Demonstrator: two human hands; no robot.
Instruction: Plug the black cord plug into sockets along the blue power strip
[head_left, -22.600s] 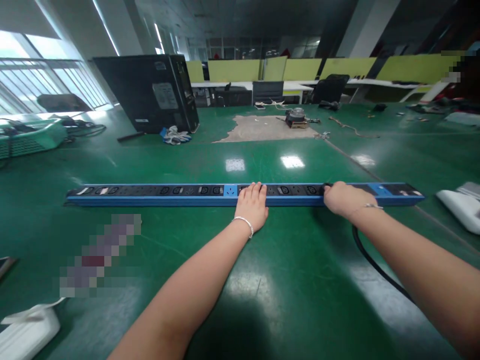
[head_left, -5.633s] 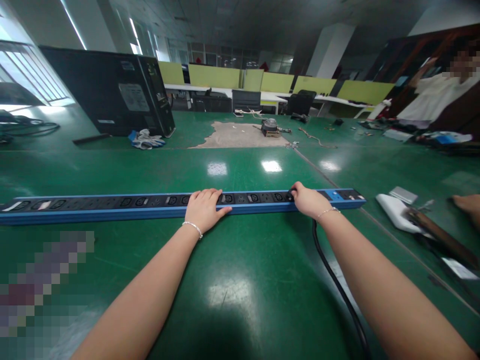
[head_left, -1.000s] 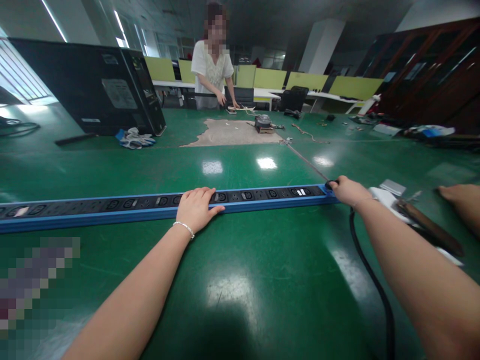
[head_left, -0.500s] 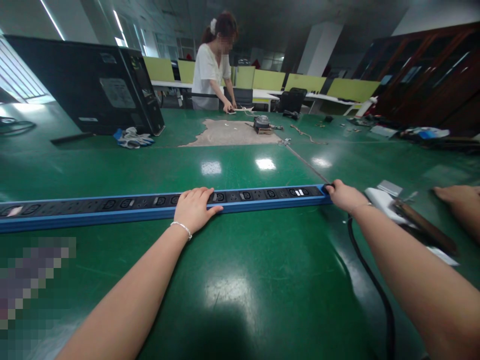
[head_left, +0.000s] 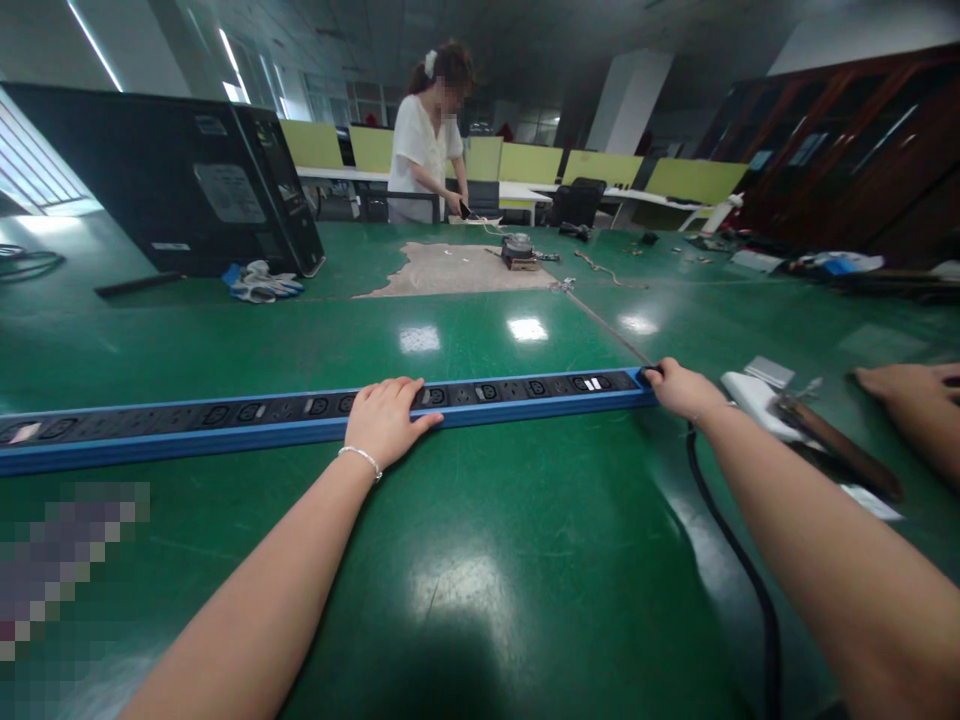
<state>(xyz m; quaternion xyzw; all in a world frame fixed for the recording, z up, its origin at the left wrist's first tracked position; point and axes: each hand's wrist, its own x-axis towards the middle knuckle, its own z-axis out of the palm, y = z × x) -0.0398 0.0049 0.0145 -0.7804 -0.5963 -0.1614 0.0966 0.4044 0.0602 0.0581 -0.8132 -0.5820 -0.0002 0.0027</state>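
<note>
A long blue power strip (head_left: 501, 402) with a row of black sockets lies across the green table. My left hand (head_left: 384, 420) grips it near the middle, fingers over the top and thumb along the near side. At the strip's right end, my right hand (head_left: 679, 388) is closed around the black power cable (head_left: 727, 530) where it meets the strip. The fingers partly cover that joint. From there the cable runs down over the table's near right side.
A black computer case (head_left: 180, 185) and gloves (head_left: 262, 283) sit at the back left. Across the table stands a person (head_left: 424, 150) handling a small dark object. Another person's hand (head_left: 911, 400) is at the right, beside a white device (head_left: 757, 402) and a brown-handled tool (head_left: 840, 440).
Both my hands keep their hold on the strip and cable. The view has shifted slightly. The person across the table has raised the dark object a little.
</note>
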